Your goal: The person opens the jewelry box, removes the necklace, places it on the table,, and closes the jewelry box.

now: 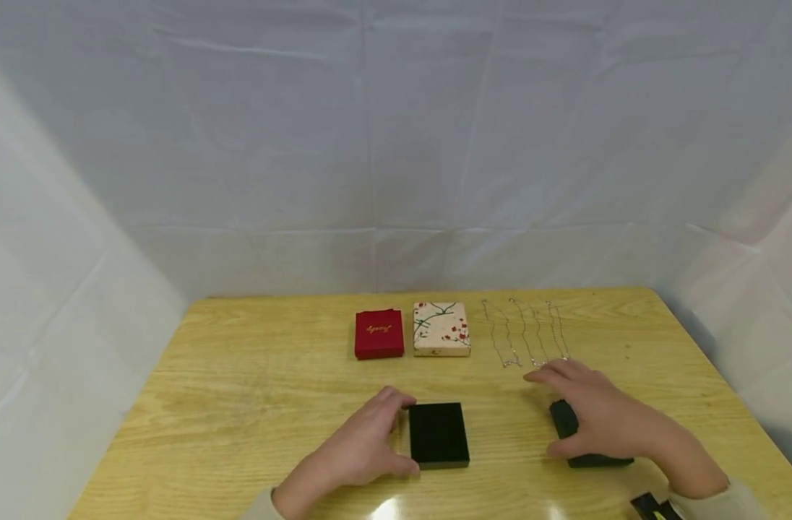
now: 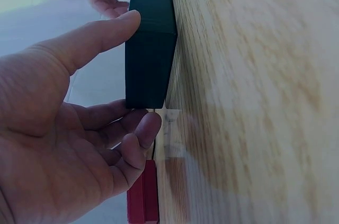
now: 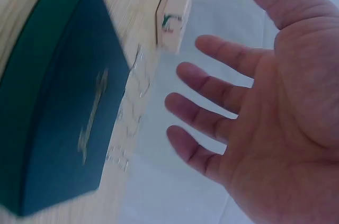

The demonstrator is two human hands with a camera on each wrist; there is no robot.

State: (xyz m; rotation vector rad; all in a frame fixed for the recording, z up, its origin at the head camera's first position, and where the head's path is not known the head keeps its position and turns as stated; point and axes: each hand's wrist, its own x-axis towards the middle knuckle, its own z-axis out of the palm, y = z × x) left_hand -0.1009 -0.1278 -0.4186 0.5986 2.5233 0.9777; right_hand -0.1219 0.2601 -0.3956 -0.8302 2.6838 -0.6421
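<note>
My left hand [image 1: 368,442] holds a dark green, nearly black square jewelry box [image 1: 438,435] by its left side, the thumb at the near edge and fingertips at the far edge. In the left wrist view this box [image 2: 151,65] lies between thumb and fingers, flat on the table. My right hand [image 1: 607,415] hovers with spread fingers over a second dark green jewelry box [image 1: 565,419], partly hidden beneath it. The right wrist view shows blurred gold lettering on that box [image 3: 79,107], with a gap between it and the fingers [image 3: 196,110].
A red box [image 1: 379,334] with gold lettering and a cream box [image 1: 441,329] with a floral print stand farther back. Three thin chain necklaces [image 1: 526,332] lie to their right. White sheeting [image 1: 370,144] surrounds the wooden table [image 1: 253,383] at the back and sides.
</note>
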